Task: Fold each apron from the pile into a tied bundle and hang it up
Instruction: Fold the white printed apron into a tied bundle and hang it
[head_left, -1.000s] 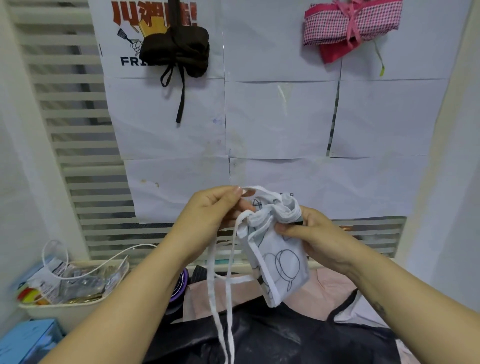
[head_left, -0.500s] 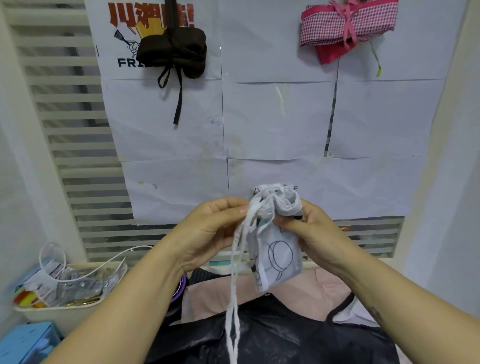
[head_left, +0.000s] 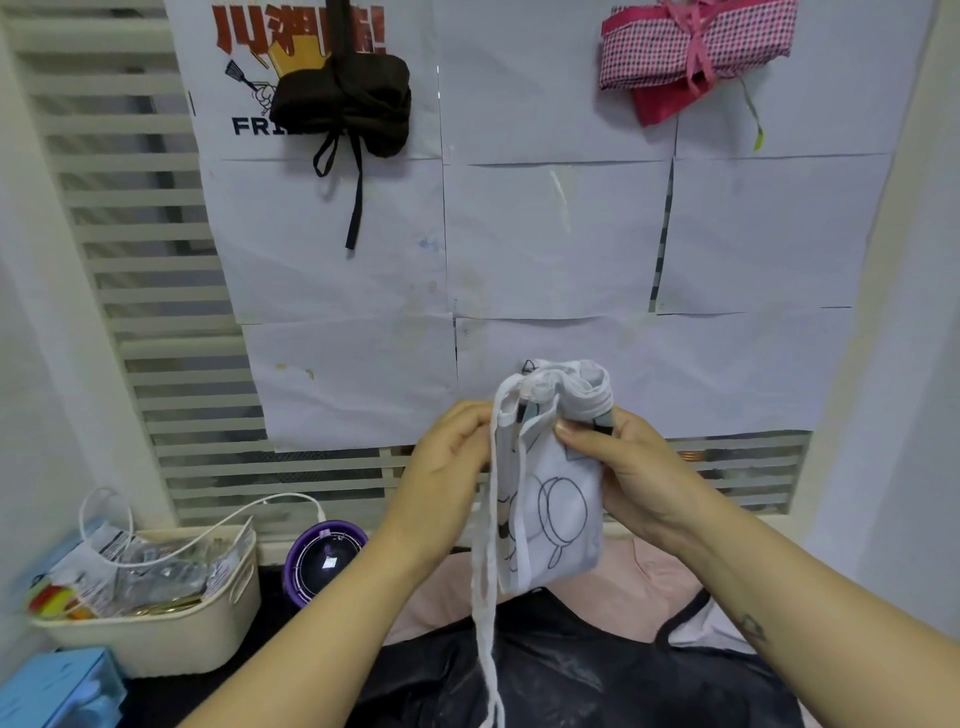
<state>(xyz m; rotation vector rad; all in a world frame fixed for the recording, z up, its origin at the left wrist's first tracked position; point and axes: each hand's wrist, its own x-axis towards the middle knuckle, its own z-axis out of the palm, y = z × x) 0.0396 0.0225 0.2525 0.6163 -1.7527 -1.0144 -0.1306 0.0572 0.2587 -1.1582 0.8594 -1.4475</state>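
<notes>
Head view: a folded white cloth apron bundle with black line drawings (head_left: 563, 512) is held up before the papered wall (head_left: 545, 234), above a glossy black apron (head_left: 571, 670). The right hand (head_left: 639, 467) pinches its gathered top, and the left hand (head_left: 447, 467) curls round its long white straps (head_left: 485, 571).

Soft, even light fills the scene, with no hard glare. The dark brown tied fabric bundle (head_left: 340, 98) casts only a faint shadow on the paper-covered wall (head_left: 550, 234). The left hand (head_left: 447, 478), right hand (head_left: 628, 467) and the white printed fabric bundle (head_left: 563, 499) between them look crisp. The white slatted panel (head_left: 130, 260) bows with wide-angle distortion at the left edge, and the blue box (head_left: 57, 691) in the lower corner is smeared soft. The glossy black fabric (head_left: 571, 675) below carries a dull sheen.
</notes>
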